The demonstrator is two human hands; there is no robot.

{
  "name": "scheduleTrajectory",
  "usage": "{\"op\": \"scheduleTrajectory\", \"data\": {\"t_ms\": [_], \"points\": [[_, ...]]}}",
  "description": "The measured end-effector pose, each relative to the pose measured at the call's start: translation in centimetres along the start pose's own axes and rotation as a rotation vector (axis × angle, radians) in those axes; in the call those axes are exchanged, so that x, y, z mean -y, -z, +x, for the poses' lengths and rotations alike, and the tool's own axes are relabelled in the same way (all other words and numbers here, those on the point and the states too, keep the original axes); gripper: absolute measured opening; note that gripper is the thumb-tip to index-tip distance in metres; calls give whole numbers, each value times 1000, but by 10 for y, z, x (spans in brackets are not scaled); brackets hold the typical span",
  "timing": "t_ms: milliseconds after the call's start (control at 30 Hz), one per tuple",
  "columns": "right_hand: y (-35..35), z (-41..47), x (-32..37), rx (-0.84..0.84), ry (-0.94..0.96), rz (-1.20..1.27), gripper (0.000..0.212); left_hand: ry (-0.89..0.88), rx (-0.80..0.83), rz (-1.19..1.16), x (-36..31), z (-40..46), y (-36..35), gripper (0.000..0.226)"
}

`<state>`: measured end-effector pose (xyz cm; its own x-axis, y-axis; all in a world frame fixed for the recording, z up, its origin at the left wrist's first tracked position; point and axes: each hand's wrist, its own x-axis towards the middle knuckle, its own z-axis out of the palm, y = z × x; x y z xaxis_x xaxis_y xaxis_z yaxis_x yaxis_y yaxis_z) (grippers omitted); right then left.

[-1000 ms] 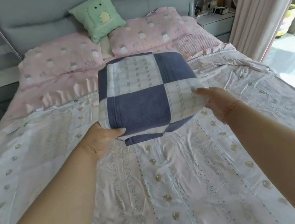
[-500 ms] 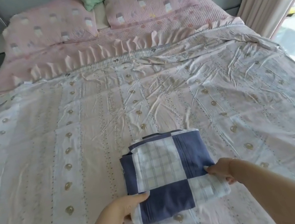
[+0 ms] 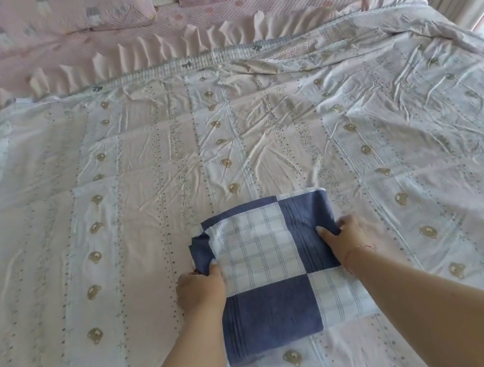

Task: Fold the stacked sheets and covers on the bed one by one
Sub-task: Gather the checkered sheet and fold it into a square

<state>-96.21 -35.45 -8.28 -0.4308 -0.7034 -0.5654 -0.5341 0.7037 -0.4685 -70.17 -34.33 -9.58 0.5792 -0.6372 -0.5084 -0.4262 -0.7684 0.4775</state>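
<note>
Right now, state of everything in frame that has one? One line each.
Blue checked cover: folded into a thick square, lying on the spread sheet, near edge.
Left hand: grips the cover's left edge.
Right hand: grips the cover's right edge.
Bear-print sheet: spread flat over the bed, wrinkled, unfolded.
Pink pillows: lying side by side at the head of the bed.

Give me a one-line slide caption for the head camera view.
Both hands, left and right, grip the sides of a folded blue-and-white checked sheet lying on the bear-print cover.
</note>
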Motion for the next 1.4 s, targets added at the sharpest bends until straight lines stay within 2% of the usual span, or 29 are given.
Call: {"op": "scheduleTrajectory", "data": {"t_ms": [67,167,267,467,600,733,833,900,1033,1100,1267,1400], "points": [[-9,4,-3,80,-164,84,70,100,98,-126,1,2,-8,61],[-12,5,-13,168,-210,164,83,47,192,-236,5,-3,-8,31],[-5,-3,-13,200,-184,207,83,-8,174,-252,8,-10,6,38],[21,-41,9,246,-112,249,73,-1,147,-312,-2,-43,50,37],[50,-72,51,262,-17,301,72,-20,105,-419,-22,-74,105,34],[84,-110,106,294,140,314,67,-43,50,-557,-34,-115,177,21],[99,-142,141,349,235,355,62,22,44,-627,-29,-147,229,40],[102,-168,159,381,287,361,61,35,27,-687,-17,-168,260,50],[93,-233,184,480,373,322,51,55,-77,-794,25,-214,317,19],[86,-269,191,529,404,300,44,52,-129,-862,52,-231,343,11],[58,-370,195,611,511,265,34,58,-202,-988,134,-275,403,18],[17,-449,194,671,579,221,36,75,-273,-1060,208,-304,447,23]]}}
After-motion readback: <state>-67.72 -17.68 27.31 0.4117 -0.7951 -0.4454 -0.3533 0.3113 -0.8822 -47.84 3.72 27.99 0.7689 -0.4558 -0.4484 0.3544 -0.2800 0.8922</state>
